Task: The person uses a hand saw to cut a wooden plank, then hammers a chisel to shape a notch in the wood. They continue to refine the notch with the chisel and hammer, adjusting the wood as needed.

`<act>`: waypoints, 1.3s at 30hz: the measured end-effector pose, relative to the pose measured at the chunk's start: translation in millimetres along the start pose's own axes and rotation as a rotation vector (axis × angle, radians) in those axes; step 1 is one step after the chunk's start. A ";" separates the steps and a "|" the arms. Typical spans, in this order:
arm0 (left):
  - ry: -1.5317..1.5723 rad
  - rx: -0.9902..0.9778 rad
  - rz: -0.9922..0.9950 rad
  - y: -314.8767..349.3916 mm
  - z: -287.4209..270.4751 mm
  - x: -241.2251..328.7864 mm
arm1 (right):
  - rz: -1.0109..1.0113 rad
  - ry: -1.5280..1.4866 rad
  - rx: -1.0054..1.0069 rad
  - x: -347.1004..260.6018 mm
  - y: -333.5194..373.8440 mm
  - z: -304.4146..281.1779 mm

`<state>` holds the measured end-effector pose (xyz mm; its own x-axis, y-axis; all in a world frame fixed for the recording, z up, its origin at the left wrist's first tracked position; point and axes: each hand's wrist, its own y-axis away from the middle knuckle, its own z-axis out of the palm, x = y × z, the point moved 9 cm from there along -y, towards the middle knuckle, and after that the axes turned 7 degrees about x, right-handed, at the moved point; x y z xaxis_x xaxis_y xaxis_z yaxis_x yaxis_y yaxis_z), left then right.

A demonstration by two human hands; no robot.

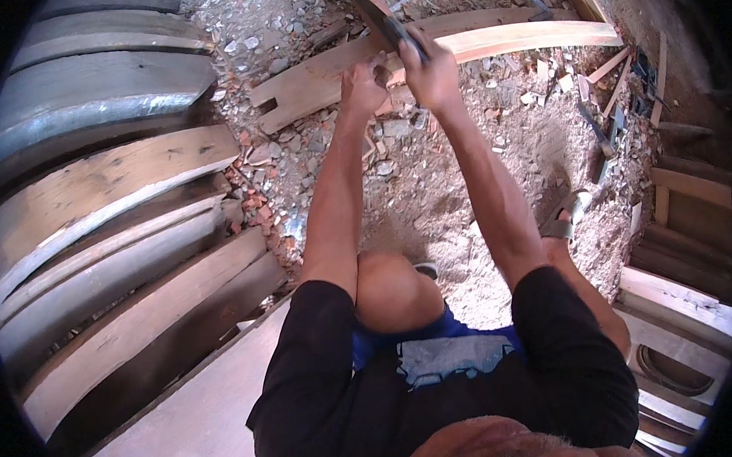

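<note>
My right hand (432, 72) is closed around the dark handle of a long tool (376, 17), which slants up and away to the left past the top edge; its far end is out of view. Close beside it, my left hand (364, 88) is curled shut over a curved wooden plank (309, 81). Whatever its fingers hold, if anything, cannot be made out. The plank lies across the ground and has a rectangular slot near its left end. A paler curved piece of wood (530, 39) stretches to the right, just beyond my right hand.
Curved timbers (107, 176) are stacked along the left. Rubble and wood chips (413, 176) cover the ground. A dark-handled hand tool (597, 134) lies at the right among offcuts. More boards (676, 303) stand at the lower right. A pale panel (185, 412) lies at the lower left.
</note>
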<state>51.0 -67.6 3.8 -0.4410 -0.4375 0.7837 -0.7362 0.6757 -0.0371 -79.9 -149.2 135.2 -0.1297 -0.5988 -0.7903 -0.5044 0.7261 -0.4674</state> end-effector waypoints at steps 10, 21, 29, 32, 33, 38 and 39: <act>0.081 0.129 0.194 6.5 -7.7 3.6 | 0.139 0.045 -0.070 -52.8 196.3 -156.8; 0.067 0.077 0.131 -2.1 -11.8 3.6 | 0.299 0.062 -0.121 0.4 130.0 -95.7; 0.093 0.076 0.129 -0.6 15.7 -22.8 | 0.330 -0.042 -0.088 7.0 104.2 -62.2; 0.053 0.090 0.181 -0.4 2.1 -5.7 | 0.065 -0.071 -0.022 19.8 31.8 -14.5; 0.104 0.097 0.187 0.2 -5.1 1.6 | 0.165 -0.047 -0.038 28.1 37.5 -17.2; 0.043 0.027 0.046 5.5 -12.7 8.7 | 0.426 0.007 -0.139 -16.1 179.0 -135.5; 0.018 0.026 0.057 2.8 -11.0 9.4 | 0.148 0.060 -0.113 -50.9 191.6 -156.7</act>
<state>50.4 -63.4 17.9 -0.4734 -0.3875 0.7910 -0.7234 0.6835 -0.0982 -303.7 -32.6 147.9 -0.2585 -0.5095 -0.8207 -0.5678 0.7675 -0.2975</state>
